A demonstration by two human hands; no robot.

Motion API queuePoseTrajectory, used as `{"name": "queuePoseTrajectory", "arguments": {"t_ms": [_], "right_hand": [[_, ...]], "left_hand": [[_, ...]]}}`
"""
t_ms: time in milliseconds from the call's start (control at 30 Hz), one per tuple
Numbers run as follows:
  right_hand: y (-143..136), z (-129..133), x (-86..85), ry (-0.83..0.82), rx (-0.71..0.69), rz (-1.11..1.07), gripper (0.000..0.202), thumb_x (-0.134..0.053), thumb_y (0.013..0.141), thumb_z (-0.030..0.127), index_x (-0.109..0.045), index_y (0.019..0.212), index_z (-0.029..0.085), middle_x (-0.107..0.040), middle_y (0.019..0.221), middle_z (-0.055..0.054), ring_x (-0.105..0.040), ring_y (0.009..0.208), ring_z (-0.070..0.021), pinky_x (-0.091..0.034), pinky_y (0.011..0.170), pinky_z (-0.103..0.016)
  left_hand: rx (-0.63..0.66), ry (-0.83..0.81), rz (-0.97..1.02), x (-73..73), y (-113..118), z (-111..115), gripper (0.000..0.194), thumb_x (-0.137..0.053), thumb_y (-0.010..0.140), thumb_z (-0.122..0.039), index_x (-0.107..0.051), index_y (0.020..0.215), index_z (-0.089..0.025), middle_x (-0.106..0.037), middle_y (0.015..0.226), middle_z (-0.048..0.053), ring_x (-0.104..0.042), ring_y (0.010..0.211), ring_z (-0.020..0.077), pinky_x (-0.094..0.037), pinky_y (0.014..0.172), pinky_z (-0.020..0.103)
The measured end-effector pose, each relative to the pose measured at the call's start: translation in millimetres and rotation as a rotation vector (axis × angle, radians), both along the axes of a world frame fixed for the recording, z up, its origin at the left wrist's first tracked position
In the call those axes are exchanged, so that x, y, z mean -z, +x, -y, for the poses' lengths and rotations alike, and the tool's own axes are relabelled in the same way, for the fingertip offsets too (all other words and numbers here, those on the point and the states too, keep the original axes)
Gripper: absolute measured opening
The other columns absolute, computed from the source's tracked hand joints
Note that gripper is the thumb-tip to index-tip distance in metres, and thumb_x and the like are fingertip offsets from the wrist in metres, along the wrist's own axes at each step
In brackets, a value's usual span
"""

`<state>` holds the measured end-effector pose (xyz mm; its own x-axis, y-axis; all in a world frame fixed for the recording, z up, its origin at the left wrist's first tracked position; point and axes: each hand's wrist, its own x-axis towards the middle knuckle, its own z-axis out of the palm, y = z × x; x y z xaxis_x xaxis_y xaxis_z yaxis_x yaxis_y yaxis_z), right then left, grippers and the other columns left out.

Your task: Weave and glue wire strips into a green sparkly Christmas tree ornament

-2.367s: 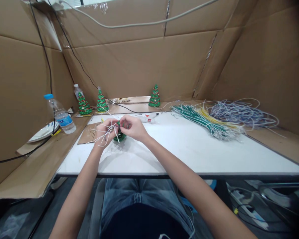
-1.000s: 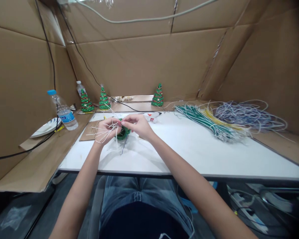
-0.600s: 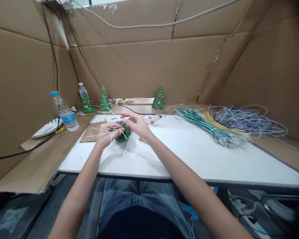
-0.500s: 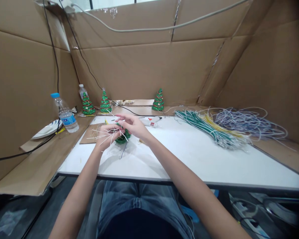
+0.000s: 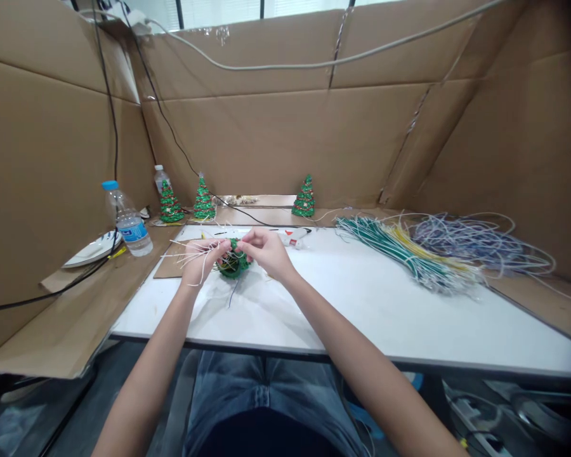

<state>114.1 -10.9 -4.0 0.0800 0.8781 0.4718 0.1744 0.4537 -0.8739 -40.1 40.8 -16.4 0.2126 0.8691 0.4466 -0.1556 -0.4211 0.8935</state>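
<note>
A small green woven piece [image 5: 232,264] with white wire ends sticking out is held just above the white table [image 5: 361,292]. My left hand [image 5: 200,259] grips it from the left, with loose white strands fanning out past the fingers. From the right, my right hand [image 5: 266,251] pinches the piece at its top edge. A thin dark wire hangs from the piece down to the table.
Three small green wire trees [image 5: 305,197] stand along the back. A glue gun [image 5: 292,237] lies behind my hands. Bundles of green, yellow and lilac wires [image 5: 409,251] fill the right side. A water bottle [image 5: 126,219] and a plate [image 5: 91,249] sit left. Cardboard walls surround the table.
My right hand's fingers, spread over the piece a moment ago, have closed into a pinch on it. The view has tilted up slightly. Both hands stay at the same spot.
</note>
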Motion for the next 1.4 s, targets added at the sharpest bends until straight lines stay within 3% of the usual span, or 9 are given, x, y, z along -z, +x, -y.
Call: {"name": "queuePoseTrajectory", "arguments": {"t_ms": [167,333,733,1033,1233,1400], "right_hand": [[-6,-5,5.9,0.11,0.089,0.2,0.023,-0.065,0.071,0.036,-0.058,0.062,0.015,-0.051,0.056,0.001,-0.042,0.052,-0.0094,-0.032,0.05,-0.023],[-11,-7,9.4,0.106,0.099,0.2,0.024,-0.065,0.069,0.036,-0.057,0.059,0.015,-0.045,0.053,0.004,-0.036,0.049,-0.0083,-0.027,0.047,-0.022],[-15,-10,13.2,0.075,0.074,0.157,0.03,-0.063,0.068,0.043,-0.054,0.057,0.016,-0.045,0.051,0.003,-0.034,0.048,-0.0079,-0.025,0.045,-0.022],[-17,-7,8.9,0.076,0.121,0.226,0.022,-0.063,0.067,0.035,-0.057,0.058,0.016,-0.049,0.057,0.002,-0.038,0.049,-0.0086,-0.029,0.048,-0.023],[-15,6,-0.6,0.346,0.293,0.28,0.012,-0.062,0.064,0.019,-0.051,0.066,0.018,-0.043,0.068,0.004,-0.037,0.052,-0.0081,-0.032,0.05,-0.023],[-17,8,-1.0,0.498,0.255,0.403,0.012,-0.062,0.075,0.023,-0.064,0.086,0.018,-0.049,0.084,-0.002,-0.043,0.059,-0.01,-0.039,0.057,-0.025]], "left_hand": [[0.021,-0.01,0.03,1.3,-1,-1,0.027,-0.079,0.062,-0.037,-0.076,0.072,-0.013,-0.064,0.055,0.002,-0.053,0.051,0.0102,-0.042,0.045,0.02],[0.05,-0.024,0.04,0.8,-1,-1,0.027,-0.079,0.061,-0.038,-0.077,0.072,-0.013,-0.065,0.056,0.002,-0.05,0.048,0.0085,-0.039,0.044,0.019],[0.088,-0.007,0.048,-2.2,1,2,0.026,-0.08,0.059,-0.037,-0.074,0.064,-0.012,-0.063,0.057,0.003,-0.05,0.051,0.0092,-0.038,0.044,0.02],[0.105,0.051,-0.001,-1.4,0,1,0.024,-0.077,0.064,-0.036,-0.072,0.061,-0.013,-0.06,0.056,0.001,-0.048,0.051,0.0089,-0.035,0.045,0.02],[0.085,0.042,-0.013,-1.5,-1,1,0.023,-0.077,0.064,-0.037,-0.074,0.063,-0.014,-0.057,0.049,0.0,-0.044,0.048,0.0075,-0.032,0.044,0.02],[0.104,0.041,0.017,-1.1,0,2,0.026,-0.081,0.056,-0.038,-0.076,0.064,-0.014,-0.064,0.053,0.002,-0.048,0.048,0.0102,-0.036,0.045,0.022]]}}
